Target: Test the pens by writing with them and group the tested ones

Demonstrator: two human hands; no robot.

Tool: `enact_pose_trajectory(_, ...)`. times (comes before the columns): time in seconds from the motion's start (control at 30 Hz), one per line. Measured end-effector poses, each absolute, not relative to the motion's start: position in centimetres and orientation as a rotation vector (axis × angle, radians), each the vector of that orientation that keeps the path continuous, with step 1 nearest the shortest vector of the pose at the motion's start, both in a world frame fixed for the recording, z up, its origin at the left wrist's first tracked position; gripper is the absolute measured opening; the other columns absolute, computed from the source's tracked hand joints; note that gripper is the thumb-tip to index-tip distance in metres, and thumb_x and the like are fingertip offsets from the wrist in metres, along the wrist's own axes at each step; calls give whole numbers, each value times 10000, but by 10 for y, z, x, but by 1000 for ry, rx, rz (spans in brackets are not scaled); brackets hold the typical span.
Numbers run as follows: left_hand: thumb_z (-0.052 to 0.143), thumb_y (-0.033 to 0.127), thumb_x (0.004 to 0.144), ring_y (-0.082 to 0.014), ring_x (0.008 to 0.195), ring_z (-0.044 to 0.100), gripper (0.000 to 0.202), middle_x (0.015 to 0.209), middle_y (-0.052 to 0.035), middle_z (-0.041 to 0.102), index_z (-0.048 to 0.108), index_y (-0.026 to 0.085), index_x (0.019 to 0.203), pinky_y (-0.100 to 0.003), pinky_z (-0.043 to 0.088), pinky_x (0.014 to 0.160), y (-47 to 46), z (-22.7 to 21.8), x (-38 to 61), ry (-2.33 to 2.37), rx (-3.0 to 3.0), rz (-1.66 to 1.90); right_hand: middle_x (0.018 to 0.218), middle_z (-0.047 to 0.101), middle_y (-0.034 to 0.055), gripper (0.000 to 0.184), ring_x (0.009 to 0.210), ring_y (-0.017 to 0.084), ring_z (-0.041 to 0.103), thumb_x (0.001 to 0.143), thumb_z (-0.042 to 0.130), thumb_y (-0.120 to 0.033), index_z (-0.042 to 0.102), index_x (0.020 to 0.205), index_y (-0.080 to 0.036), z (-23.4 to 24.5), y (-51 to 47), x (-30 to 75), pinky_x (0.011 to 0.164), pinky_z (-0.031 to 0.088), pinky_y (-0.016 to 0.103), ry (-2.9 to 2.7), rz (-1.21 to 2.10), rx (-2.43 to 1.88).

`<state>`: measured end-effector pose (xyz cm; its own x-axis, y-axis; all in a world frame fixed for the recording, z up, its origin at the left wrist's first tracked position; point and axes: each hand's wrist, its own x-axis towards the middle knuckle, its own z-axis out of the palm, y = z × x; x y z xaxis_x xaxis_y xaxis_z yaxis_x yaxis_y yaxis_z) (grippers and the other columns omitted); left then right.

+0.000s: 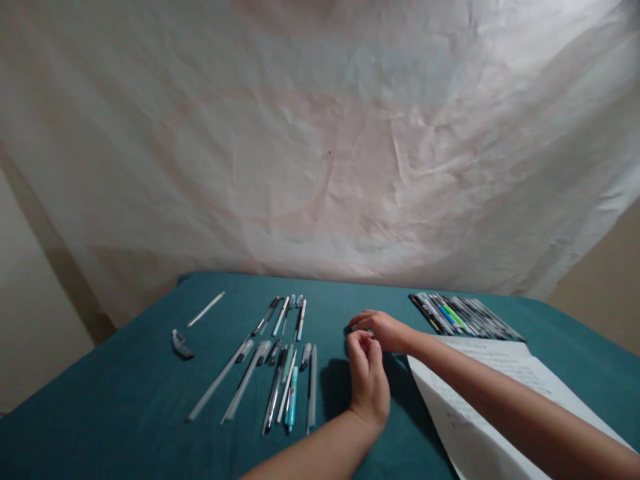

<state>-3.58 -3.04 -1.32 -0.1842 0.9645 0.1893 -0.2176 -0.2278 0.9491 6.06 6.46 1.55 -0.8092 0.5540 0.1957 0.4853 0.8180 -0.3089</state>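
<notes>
My left hand [369, 383] is closed over the green cloth, its fingers and thumb curled together. Just beyond it, my right hand [386, 331] is bent down with its fingers closed, close to the left fingertips. What either hand holds, if anything, is hidden behind the fingers. To the left lie pen parts: a clear pen barrel [216, 390], a teal pen [291, 400], a clear tube [312, 387] and several pen caps, one a dark cap [306, 356]. Farther back is a white pen [301, 320] beside other pens.
Handwritten paper sheets [480, 387] lie under my right forearm. A row of pens [465, 315], mostly dark with a green one, is at the back right. A correction-tape-like item [181, 345] and a thin white stick [206, 309] sit far left. A pale sheet [320, 167] hangs behind.
</notes>
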Motion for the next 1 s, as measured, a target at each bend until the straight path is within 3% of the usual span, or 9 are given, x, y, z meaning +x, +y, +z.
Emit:
enact_pose_trajectory(0.23, 406, 159, 826, -174, 959, 476, 158, 1006, -75, 469, 407, 178, 983, -302, 367, 861, -15, -27, -35, 1165, 949, 1626, 1001, 644, 57, 213, 943, 176, 564, 774, 533, -177, 648, 953, -188, 24, 39, 72, 836, 400, 275, -2653, 329, -901)
enact_pose_trajectory(0.43, 393, 143, 827, -161, 974, 474, 188, 1031, -71, 465, 402, 186, 1010, -299, 354, 890, -12, -33, -34, 1215, 941, 1633, 825, 629, 74, 302, 727, 174, 590, 750, 543, -232, 530, 1033, -127, 20, 14, 65, 646, 400, 248, -2243, 248, -1559)
enact_pose_trajectory(0.6, 395, 147, 827, -162, 974, 473, 204, 1053, -74, 459, 396, 186, 1027, -310, 355, 883, -11, -35, -34, 1223, 966, 1614, 814, 637, 107, 389, 766, 214, 619, 742, 523, -237, 419, 1091, -100, 5, 2, 59, 597, 374, 241, -2244, 389, -1727)
enact_pose_trajectory(0.87, 468, 159, 791, -161, 942, 498, 206, 1036, -73, 489, 438, 180, 995, -311, 364, 864, -10, -36, -35, 1187, 993, 1588, 880, 634, 158, 401, 799, 242, 619, 609, 521, -90, 462, 1006, -87, 3, 1, 64, 578, 345, 239, -2243, 388, -1948)
enact_pose_trajectory(1.0, 494, 214, 798, -162, 938, 513, 237, 1063, -95, 501, 439, 165, 1023, -299, 381, 836, -10, -37, -33, 1152, 982, 1561, 800, 626, 109, 288, 706, 190, 589, 597, 531, -117, 517, 884, -103, 8, 2, 70, 528, 315, 221, -2204, 399, -1936)
